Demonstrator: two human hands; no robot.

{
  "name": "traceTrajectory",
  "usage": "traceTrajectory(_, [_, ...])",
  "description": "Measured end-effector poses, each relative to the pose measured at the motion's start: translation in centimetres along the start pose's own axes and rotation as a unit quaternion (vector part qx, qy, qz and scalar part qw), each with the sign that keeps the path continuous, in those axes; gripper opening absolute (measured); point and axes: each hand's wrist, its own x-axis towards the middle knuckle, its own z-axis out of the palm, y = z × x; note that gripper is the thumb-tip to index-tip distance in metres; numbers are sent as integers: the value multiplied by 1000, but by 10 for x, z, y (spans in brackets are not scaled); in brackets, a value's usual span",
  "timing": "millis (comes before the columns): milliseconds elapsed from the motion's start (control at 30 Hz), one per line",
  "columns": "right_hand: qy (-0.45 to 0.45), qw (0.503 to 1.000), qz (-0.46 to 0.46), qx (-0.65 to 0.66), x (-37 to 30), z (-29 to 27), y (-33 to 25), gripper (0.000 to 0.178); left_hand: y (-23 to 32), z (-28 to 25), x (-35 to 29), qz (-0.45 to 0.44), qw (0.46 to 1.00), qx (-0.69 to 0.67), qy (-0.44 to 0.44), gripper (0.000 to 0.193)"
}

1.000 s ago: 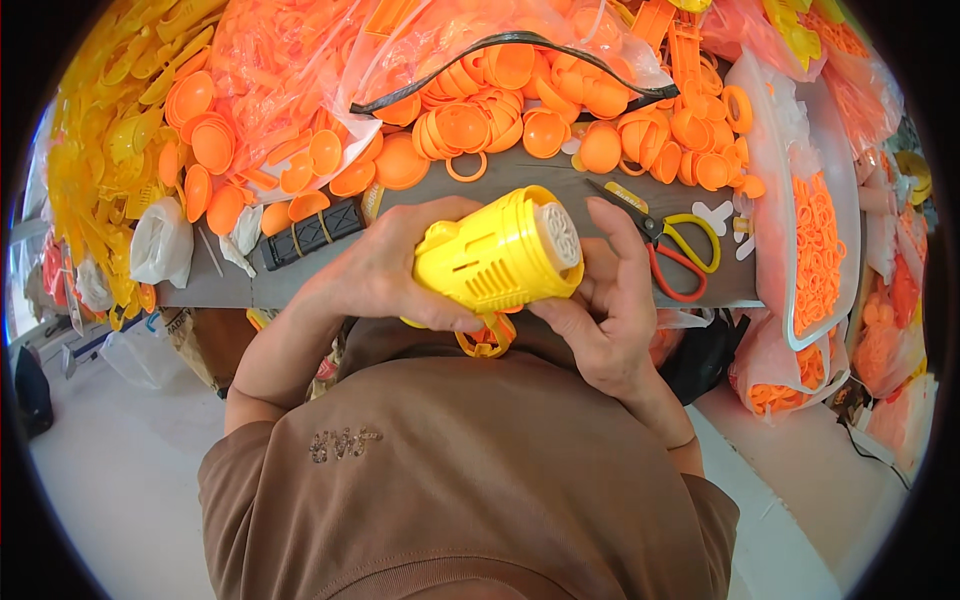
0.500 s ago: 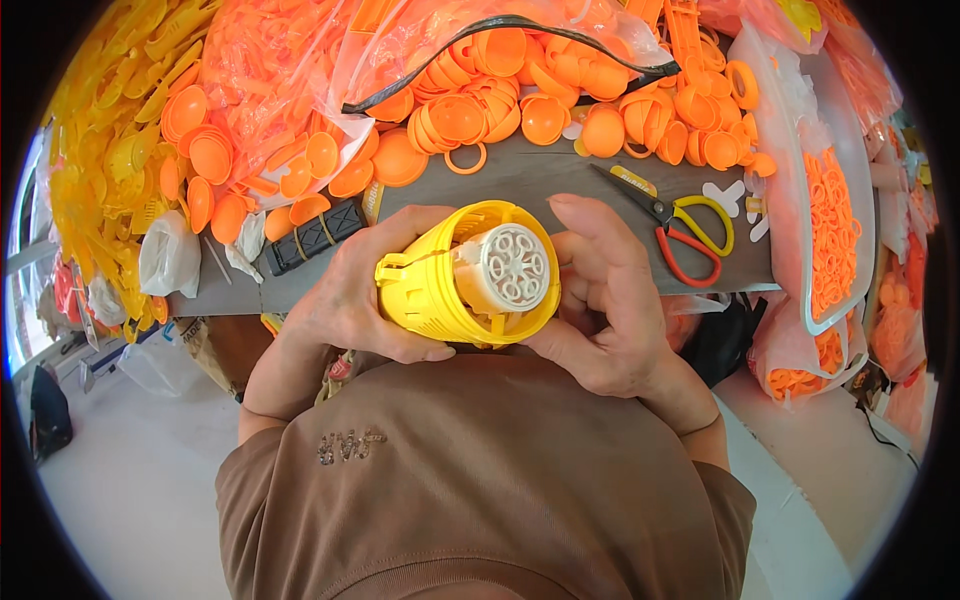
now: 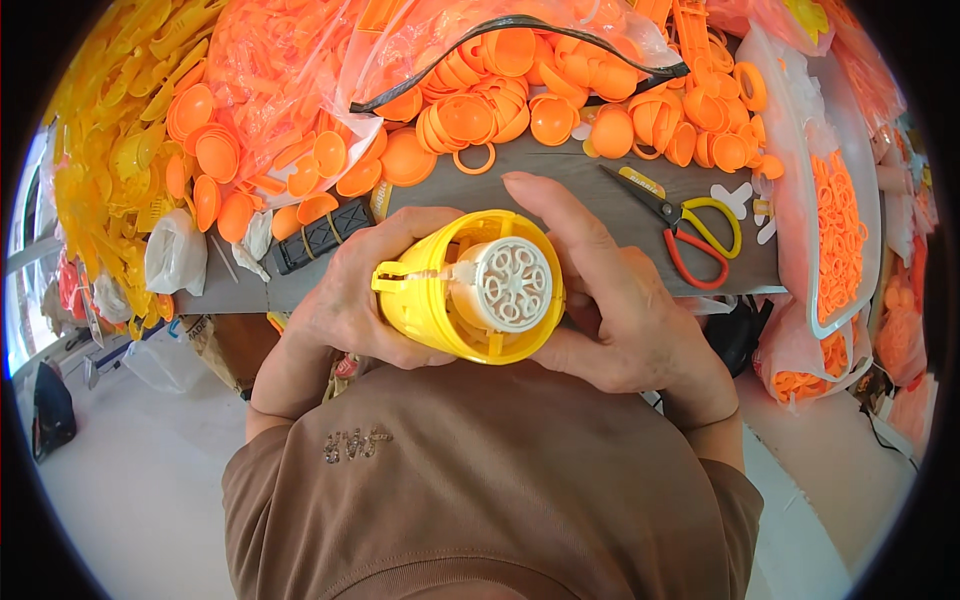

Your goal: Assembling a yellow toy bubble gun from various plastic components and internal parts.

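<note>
A yellow cylindrical plastic housing [image 3: 410, 300] lies tilted between my hands in front of my chest, its round mouth facing up. Inside it sits a white round nozzle [image 3: 514, 285] with a cluster of small rings on its face. My left hand [image 3: 350, 290] wraps the housing's left side, fingers over the top and thumb below. Around the right rim curves my right hand [image 3: 615, 310]. Its thumb is at the lower rim and its index finger is raised clear above; the other fingertips are partly hidden behind the housing.
Orange half-round shells [image 3: 470, 120] and bagged orange parts cover the table's far side. Yellow parts [image 3: 130, 160] are heaped at the left. Scissors [image 3: 690, 225] with red and yellow handles lie right of my hands, near a bin of small orange rings [image 3: 838, 240]. A black block [image 3: 322, 235] lies left.
My right hand has closed in on the rim, and its index finger has swung left above the housing. The housing has shifted slightly downward in view. My left hand keeps its hold.
</note>
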Motion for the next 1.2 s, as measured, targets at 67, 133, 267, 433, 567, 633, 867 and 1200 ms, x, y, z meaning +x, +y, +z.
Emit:
traceTrajectory(67, [-9, 999, -37, 26, 2, 3, 9, 84, -1, -1, -3, -3, 1000, -14, 0, 79])
traceTrajectory(133, [2, 998, -51, 38, 3, 5, 14, 82, 0, -6, -2, -17, 999, -26, -21, 84])
traceTrajectory(267, [43, 979, -7, 197, -1, 3, 20, 81, -6, -2, 2, -51, 964, -259, 15, 92])
traceTrajectory(433, [126, 949, -54, 284, -5, 5, 27, 86, -8, 12, -6, -89, 921, -360, 121, 79])
traceTrajectory(567, [184, 944, -70, 266, -5, 10, 33, 89, -11, 31, -5, -4, 872, -424, 243, 55])
traceTrajectory(633, [205, 938, -65, 273, -5, 11, 35, 89, -15, 29, -4, 13, 898, -376, 230, 50])
traceTrajectory(867, [211, 940, -14, 268, -10, 21, 36, 89, -15, 17, -3, -50, 897, -385, 211, 40])
traceTrajectory(1200, [148, 946, 11, 289, -10, 13, 32, 87, -19, 3, -11, -164, 850, -458, 202, 42])
